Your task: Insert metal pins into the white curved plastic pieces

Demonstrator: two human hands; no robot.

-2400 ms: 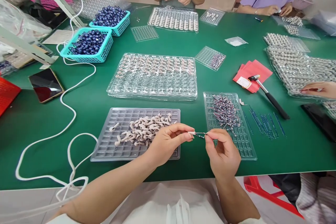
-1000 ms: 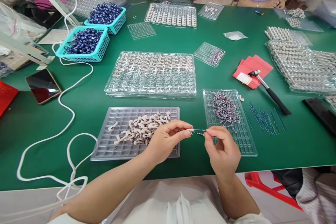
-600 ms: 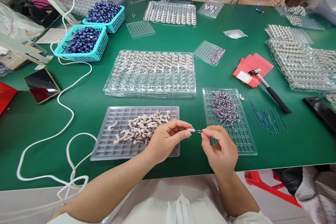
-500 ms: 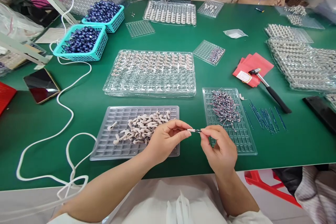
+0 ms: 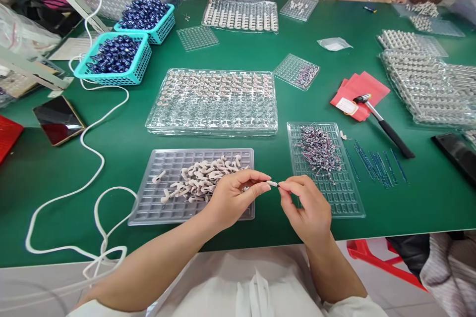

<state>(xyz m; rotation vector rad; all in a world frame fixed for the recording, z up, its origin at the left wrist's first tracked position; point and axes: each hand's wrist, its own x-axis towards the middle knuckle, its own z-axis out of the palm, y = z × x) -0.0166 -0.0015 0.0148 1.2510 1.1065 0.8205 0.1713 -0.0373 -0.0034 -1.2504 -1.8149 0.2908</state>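
Observation:
My left hand (image 5: 238,195) pinches a white earbud shell (image 5: 272,184) by its body, with the stem end pointing right. At that stem end, my right hand (image 5: 307,205) closes thumb and forefinger on a small dark part, too tiny to make out fully. Under and left of my left hand lies a grey tray (image 5: 148,208) with a heap of white earbud shells (image 5: 204,176). Just beyond my right hand, a clear tray (image 5: 349,203) carries a pile of small wired components (image 5: 320,148).
A clear blister tray (image 5: 211,116) partly filled with earbud pieces stands ahead. Turquoise baskets (image 5: 143,67) of dark blue parts, a phone (image 5: 58,120) and a white cable (image 5: 89,131) are left. A hammer (image 5: 386,131) lies on red packets (image 5: 374,90) at right. Two people sit opposite.
My right hand has shifted slightly left, toward the earbud shell. Less of the dark part shows between my two hands now. My left hand stays nearly still.

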